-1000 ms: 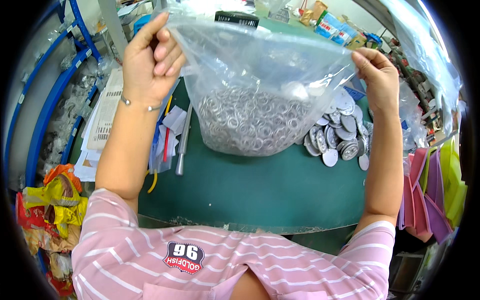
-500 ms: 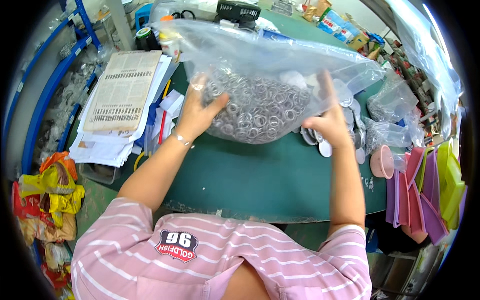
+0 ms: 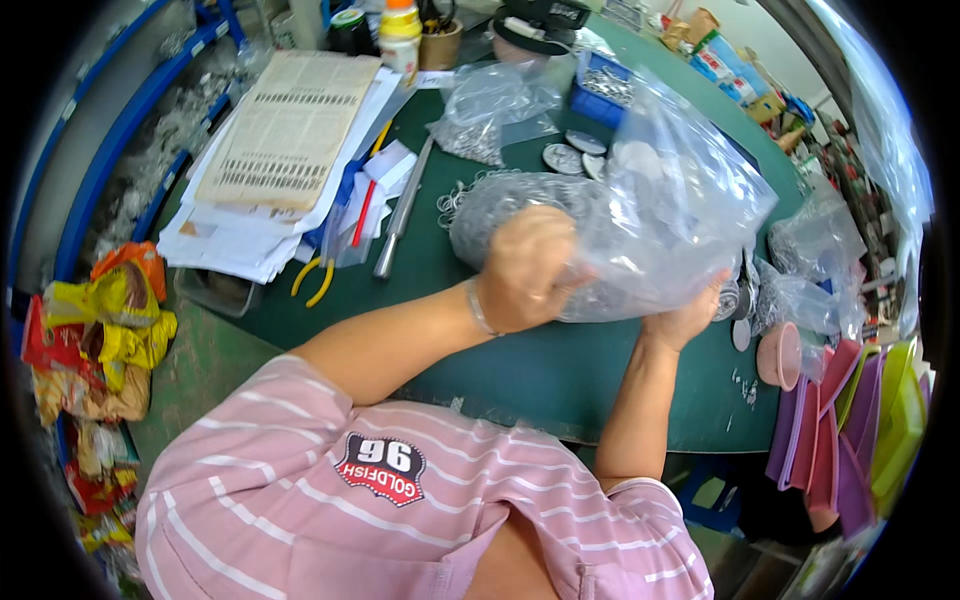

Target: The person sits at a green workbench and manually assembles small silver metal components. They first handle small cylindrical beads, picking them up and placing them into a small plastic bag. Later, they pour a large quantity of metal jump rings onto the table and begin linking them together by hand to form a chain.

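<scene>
A large clear plastic bag [image 3: 675, 205] filled with metal rings lies tilted on the green table, its loose end out to the right. My left hand [image 3: 530, 265], somewhat blurred, is closed on the bag near its filled part, with the back of the hand up. At the loose end, my right hand [image 3: 685, 315] grips the plastic from the near side; most of its fingers are hidden by the bag. Several flat metal discs [image 3: 563, 158] lie just beyond the bag.
To the left are a paper stack [image 3: 290, 130], yellow-handled pliers [image 3: 318, 285] and a metal rod [image 3: 405, 215]. Behind stand a smaller bag of parts [image 3: 475, 130] and a blue bin [image 3: 603, 90]. A pink cup [image 3: 778, 355] and coloured plastic bins [image 3: 830, 420] are at the right edge.
The bag has gone from raised between both hands to lying tilted on the table, its loose end swung right. My left hand has moved right and closed on the plastic.
</scene>
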### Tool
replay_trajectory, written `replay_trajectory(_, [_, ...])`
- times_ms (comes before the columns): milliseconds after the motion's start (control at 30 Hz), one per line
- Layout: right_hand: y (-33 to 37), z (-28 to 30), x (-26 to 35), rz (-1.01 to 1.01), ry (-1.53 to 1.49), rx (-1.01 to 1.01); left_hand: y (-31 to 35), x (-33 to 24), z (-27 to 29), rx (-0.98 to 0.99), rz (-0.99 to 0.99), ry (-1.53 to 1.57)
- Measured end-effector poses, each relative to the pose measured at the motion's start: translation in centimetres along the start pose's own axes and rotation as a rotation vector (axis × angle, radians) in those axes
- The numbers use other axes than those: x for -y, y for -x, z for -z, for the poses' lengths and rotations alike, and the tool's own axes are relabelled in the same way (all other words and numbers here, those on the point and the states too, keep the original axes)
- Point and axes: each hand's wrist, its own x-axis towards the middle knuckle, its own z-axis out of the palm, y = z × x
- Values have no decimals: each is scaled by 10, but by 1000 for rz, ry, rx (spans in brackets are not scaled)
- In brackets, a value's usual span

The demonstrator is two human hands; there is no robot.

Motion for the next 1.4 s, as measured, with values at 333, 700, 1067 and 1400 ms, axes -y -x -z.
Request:
replay_trajectory(333, [21, -40, 54, 196, 384, 35, -30, 10, 3, -263, 805, 188])
replay_trajectory(700, [45, 19, 1, 204, 718, 579, -14, 32, 20, -498, 1133, 499])
replay_trajectory(1067, [122, -14, -22, 811, 919, 462, 41, 100, 78, -395, 1208, 678])
replay_trajectory(1400, [16, -24, -59, 759, 673, 570, 9, 107, 32, -694, 1099, 600])
